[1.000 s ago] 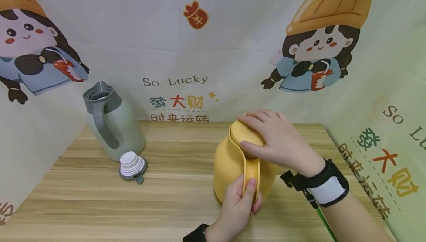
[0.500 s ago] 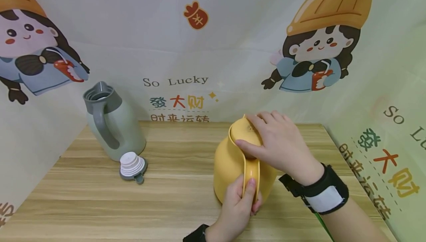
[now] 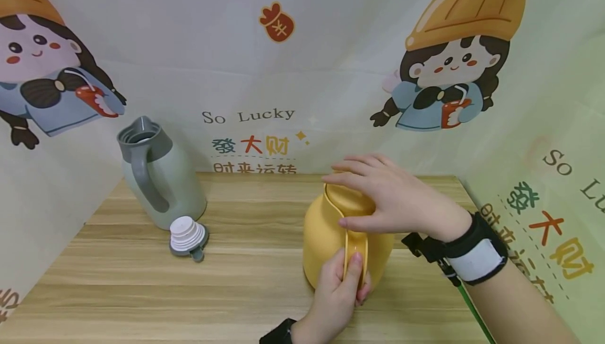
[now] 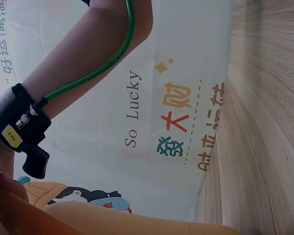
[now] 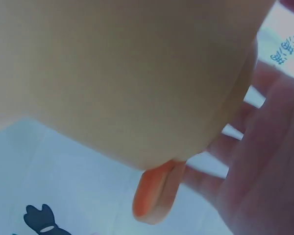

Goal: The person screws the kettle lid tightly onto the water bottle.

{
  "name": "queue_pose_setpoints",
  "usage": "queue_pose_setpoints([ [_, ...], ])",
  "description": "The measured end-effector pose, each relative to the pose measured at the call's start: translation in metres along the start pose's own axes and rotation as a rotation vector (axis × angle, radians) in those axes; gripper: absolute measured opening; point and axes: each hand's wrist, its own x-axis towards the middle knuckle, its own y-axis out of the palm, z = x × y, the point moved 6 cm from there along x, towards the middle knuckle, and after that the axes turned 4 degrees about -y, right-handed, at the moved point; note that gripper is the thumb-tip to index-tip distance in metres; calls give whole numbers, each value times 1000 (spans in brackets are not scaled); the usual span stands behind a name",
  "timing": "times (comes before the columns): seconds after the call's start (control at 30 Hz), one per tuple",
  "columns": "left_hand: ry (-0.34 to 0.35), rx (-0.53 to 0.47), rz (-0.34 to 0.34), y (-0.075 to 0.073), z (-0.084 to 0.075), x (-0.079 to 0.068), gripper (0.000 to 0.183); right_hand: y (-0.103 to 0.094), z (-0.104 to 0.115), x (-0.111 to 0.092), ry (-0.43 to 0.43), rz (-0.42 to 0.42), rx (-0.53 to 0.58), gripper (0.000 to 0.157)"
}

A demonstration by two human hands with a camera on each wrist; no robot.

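A yellow jug [image 3: 326,239] stands upright on the right half of the table, its handle toward me. My left hand [image 3: 333,286] grips this handle [image 3: 356,244], thumb lying along it. Over the top, my right hand [image 3: 387,194] spans the jug's yellow lid [image 3: 350,202], the thumb at the near edge and the fingers reaching across to the far left edge. In the right wrist view, the spread fingers [image 5: 235,117] lie along the upper part of the jug [image 5: 117,88]. The palm hides much of the lid in the head view.
A pale green jug [image 3: 181,176] with a grey collar and handle stands uncovered at the back left. Before it, a white ribbed stopper [image 3: 186,233] with a grey cap lies on the wooden table [image 3: 236,296]. A printed cloth [image 3: 331,71] hangs behind and at the sides.
The right hand first turned clockwise on the lid, then swung back counterclockwise, its fingers now farther left over the rim. The left hand and yellow jug have stayed in place.
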Motion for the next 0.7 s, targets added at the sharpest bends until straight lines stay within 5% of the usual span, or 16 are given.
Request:
queue_pose_setpoints([
  [0.3, 7, -7, 7, 1, -3, 1, 26, 4, -19, 2, 36, 133, 233, 59],
  [0.7, 12, -4, -1, 0, -5, 2, 26, 9, -21, 1, 168, 39, 91, 57],
])
